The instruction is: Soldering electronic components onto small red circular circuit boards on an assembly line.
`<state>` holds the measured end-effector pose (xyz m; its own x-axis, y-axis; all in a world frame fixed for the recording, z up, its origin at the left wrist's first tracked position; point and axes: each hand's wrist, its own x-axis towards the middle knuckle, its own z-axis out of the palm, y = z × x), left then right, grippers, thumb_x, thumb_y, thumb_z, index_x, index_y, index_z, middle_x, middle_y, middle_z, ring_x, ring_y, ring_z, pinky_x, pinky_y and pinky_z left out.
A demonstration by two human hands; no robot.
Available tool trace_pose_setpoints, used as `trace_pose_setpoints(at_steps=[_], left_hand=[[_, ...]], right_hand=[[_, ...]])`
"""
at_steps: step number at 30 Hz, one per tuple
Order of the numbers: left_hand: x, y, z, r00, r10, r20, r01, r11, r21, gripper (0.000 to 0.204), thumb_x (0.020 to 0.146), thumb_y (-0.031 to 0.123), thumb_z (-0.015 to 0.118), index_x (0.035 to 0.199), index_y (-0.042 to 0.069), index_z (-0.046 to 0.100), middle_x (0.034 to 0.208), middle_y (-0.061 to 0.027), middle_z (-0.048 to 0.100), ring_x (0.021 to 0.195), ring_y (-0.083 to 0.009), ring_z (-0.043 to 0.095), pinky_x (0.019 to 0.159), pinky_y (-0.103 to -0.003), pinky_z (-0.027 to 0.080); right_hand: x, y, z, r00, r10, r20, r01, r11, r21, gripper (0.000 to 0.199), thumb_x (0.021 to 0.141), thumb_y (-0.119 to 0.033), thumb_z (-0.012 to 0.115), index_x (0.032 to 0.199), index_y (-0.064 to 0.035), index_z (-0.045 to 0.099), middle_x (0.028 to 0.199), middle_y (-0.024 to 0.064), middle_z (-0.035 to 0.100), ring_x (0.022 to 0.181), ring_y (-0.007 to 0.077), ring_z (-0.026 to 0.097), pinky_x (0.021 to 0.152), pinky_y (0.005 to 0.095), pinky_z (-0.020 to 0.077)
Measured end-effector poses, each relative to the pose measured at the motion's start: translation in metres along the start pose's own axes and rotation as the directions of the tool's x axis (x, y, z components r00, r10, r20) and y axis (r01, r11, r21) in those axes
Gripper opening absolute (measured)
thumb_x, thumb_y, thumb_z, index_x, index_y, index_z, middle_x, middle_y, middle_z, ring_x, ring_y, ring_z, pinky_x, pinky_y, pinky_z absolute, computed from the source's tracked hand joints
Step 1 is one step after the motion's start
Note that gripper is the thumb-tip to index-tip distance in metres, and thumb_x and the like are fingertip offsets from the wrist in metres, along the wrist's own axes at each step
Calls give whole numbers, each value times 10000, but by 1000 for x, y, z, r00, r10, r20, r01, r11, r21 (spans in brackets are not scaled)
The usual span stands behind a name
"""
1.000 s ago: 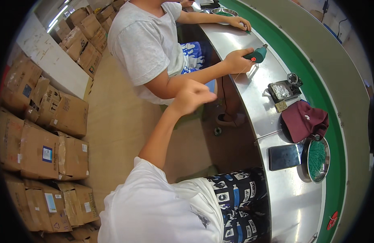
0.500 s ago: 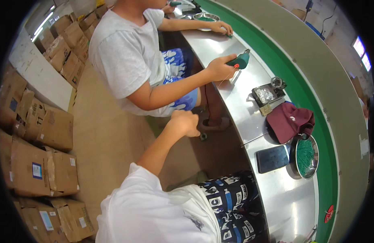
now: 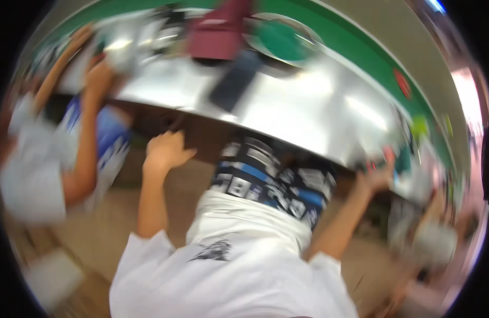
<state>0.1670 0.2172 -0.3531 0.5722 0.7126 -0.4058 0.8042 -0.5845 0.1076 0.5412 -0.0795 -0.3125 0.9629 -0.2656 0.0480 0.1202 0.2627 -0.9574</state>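
Note:
My left hand (image 3: 167, 150) hangs just short of the bench edge, left of my lap. Its fingers look curled with the thumb sticking out, and nothing shows in it. My right hand (image 3: 376, 179) reaches to the bench's front edge on the right, beside a blurred red and green thing. Motion smears its fingers, so whether it holds anything is unclear. Between the hands, a dark phone (image 3: 235, 82) lies on the metal bench (image 3: 292, 108). Behind the phone are a maroon cap (image 3: 218, 36) and a round metal bowl of green pieces (image 3: 280, 40).
A co-worker in a grey shirt (image 3: 38, 169) sits at the left, arms over the bench. More blurred people (image 3: 427, 233) are at the right. A green strip (image 3: 356, 50) runs behind the bench, with a red tag (image 3: 402, 84) near it. Dark patterned shorts (image 3: 268, 175) cover my lap.
The view has swung to the right, so the co-worker, cap, phone and bowl now lie further left. My right hand has come into view. My left hand stays loosely curled off the bench.

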Motion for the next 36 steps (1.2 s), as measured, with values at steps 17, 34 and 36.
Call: trace_pose_setpoints(at_steps=[17, 34, 36], left_hand=[[-60, 176, -1, 730, 665, 155, -653, 746, -130, 495, 871, 312, 672, 1261, 19, 585, 905, -189, 717, 852, -370, 700, 750, -459, 545], [-10, 284, -83, 384, 922, -49, -921, 378, -92, 318, 899, 271, 617, 1152, 81, 644, 727, -152, 693, 719, -382, 666, 678, -464, 522], [25, 331, -98, 403, 895, -192, -912, 374, -170, 287, 882, 278, 598, 1054, 67, 689, 847, -220, 694, 834, -424, 670, 786, -515, 530]], right_hand=[[25, 7, -40, 933, -53, 356, -59, 952, 299, 249, 913, -171, 652, 1044, 26, 573, 887, 128, 617, 508, 174, 579, 436, 310, 465], [49, -10, -23, 840, -7, 543, -205, 922, 328, 274, 928, -200, 598, 1163, -81, 525, 674, 44, 526, 529, 141, 522, 467, 285, 418], [77, -26, -8, 813, -98, 575, -97, 949, 299, 303, 933, -259, 567, 1166, -70, 525, 658, 27, 494, 522, 122, 444, 474, 281, 354]])
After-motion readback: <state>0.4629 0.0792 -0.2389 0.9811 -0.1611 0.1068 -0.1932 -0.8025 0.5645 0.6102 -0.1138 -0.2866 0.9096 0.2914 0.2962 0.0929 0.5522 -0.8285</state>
